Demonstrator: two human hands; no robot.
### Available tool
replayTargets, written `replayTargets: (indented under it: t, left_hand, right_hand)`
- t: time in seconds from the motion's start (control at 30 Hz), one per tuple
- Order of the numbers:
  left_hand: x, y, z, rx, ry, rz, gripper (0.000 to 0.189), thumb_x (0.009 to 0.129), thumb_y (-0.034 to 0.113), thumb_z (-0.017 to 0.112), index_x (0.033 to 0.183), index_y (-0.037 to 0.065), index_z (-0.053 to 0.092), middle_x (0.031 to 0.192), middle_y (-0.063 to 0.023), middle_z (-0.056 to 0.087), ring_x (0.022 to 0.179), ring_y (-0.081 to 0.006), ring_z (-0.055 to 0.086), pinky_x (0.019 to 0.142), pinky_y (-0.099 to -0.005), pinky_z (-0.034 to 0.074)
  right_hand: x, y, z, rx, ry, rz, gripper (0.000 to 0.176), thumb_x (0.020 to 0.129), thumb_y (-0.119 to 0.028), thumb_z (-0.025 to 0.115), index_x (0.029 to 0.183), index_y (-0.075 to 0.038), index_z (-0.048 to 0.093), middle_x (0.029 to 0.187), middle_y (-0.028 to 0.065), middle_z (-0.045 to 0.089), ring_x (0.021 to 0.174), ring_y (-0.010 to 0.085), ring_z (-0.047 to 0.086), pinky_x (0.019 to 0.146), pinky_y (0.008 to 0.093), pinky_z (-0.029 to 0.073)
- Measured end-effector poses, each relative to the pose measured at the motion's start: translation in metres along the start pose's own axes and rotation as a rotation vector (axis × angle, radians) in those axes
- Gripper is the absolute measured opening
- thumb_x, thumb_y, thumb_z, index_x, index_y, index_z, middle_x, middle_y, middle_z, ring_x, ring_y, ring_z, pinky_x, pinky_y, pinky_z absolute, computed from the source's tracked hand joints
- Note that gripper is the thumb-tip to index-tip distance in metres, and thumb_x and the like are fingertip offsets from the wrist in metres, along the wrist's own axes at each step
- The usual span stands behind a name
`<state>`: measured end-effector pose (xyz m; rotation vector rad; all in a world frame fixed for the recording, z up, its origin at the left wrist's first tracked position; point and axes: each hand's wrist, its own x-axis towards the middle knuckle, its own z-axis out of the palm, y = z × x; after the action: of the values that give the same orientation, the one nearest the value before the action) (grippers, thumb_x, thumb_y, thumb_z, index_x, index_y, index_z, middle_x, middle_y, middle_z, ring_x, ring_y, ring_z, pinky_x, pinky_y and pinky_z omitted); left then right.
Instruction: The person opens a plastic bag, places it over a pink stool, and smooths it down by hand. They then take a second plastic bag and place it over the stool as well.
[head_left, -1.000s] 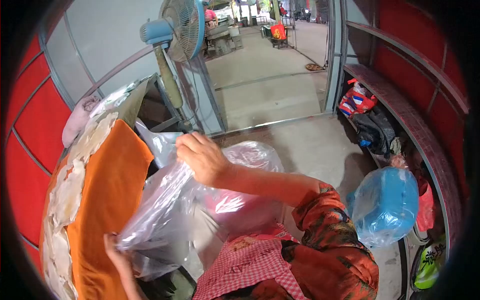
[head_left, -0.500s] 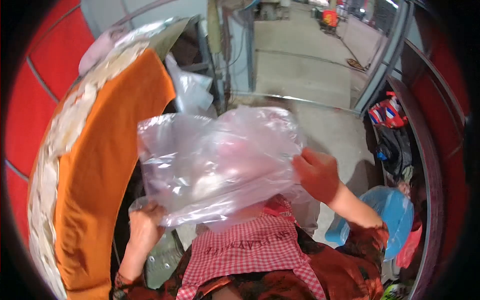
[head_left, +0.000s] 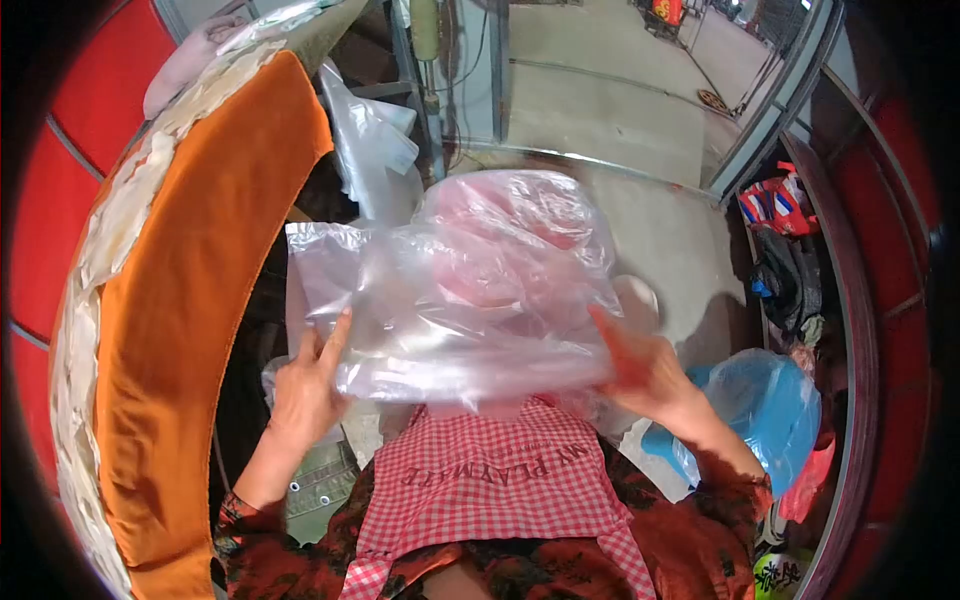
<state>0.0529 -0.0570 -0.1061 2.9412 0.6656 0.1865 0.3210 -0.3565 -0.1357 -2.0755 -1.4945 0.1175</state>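
Observation:
A large clear plastic bag (head_left: 460, 345) stretches across in front of my apron, its near edge bunched into a fold. My left hand (head_left: 308, 395) grips the bag's left end, with the index finger stretched along the plastic. At the other end, my right hand (head_left: 645, 370) holds the fold, its fingertips smeared by motion. Just beyond lies a rounded pinkish bundle (head_left: 520, 215) under wrinkled clear plastic; what is inside cannot be made out. I wear a red checked apron (head_left: 490, 470).
Along the left runs a long orange cloth (head_left: 190, 300) with a ragged whitish edge. More clear plastic (head_left: 375, 145) hangs behind the bag. To the right stand a plastic-covered blue object (head_left: 765, 420) and a shelf with a red-and-blue packet (head_left: 778, 205). A metal door track (head_left: 600, 165) crosses the floor ahead.
The bag's near edge has gathered into a thicker fold, and more of the pinkish bundle shows. My left hand has moved up and inward, its index finger now extended. The view has tilted down slightly.

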Motion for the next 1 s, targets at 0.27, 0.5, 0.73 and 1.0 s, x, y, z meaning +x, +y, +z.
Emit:
replayTargets:
  t: [0.27, 0.5, 0.73, 1.0]
  left_hand:
    - [0.035, 0.004, -0.01, 0.212, -0.097, 0.381, 0.047, 0.056, 0.006, 0.07, 0.103, 0.002, 0.07, 0.146, -0.0127, 0.043, 0.138, -0.0351, 0.034, 0.11, -0.0612, 0.021]
    - [0.04, -0.038, 0.174, -0.639, -1.184, 0.212, 0.035, 0.095, 0.026, 0.051, 0.116, -0.001, 0.062, 0.11, -0.0153, 0.066, 0.101, -0.0211, 0.06, 0.095, -0.0371, 0.045]
    - [0.126, -0.033, 0.051, -0.947, -0.776, -0.096, 0.029, 0.087, 0.018, 0.065, 0.111, 0.001, 0.065, 0.094, -0.0014, 0.068, 0.085, -0.0102, 0.06, 0.08, -0.028, 0.049]
    - [0.239, -0.024, 0.015, -0.161, 0.024, 0.082, 0.029, 0.081, 0.01, 0.064, 0.109, 0.004, 0.065, 0.093, -0.0101, 0.068, 0.084, -0.0245, 0.064, 0.081, -0.0355, 0.049]
  right_hand:
    - [0.028, 0.013, -0.002, -0.362, 0.071, -0.393, 0.016, 0.06, -0.013, 0.066, 0.074, -0.005, 0.064, 0.1, 0.0157, 0.065, 0.083, 0.0351, 0.062, 0.071, 0.0469, 0.049]
    - [-0.02, 0.093, 0.118, -0.033, -1.043, 0.133, 0.033, 0.075, -0.029, 0.071, 0.088, 0.002, 0.068, 0.093, 0.0216, 0.068, 0.087, 0.0378, 0.065, 0.076, 0.0443, 0.051]
    - [0.041, 0.1, -0.031, 0.239, -0.335, 0.252, 0.045, 0.078, -0.005, 0.063, 0.122, 0.003, 0.056, 0.102, 0.019, 0.068, 0.09, 0.0264, 0.065, 0.082, 0.0372, 0.051]
    - [0.174, 0.162, -0.071, -0.12, 0.04, 0.163, 0.033, 0.076, 0.003, 0.058, 0.109, 0.005, 0.059, 0.086, 0.0179, 0.067, 0.076, 0.0267, 0.065, 0.069, 0.0371, 0.052]
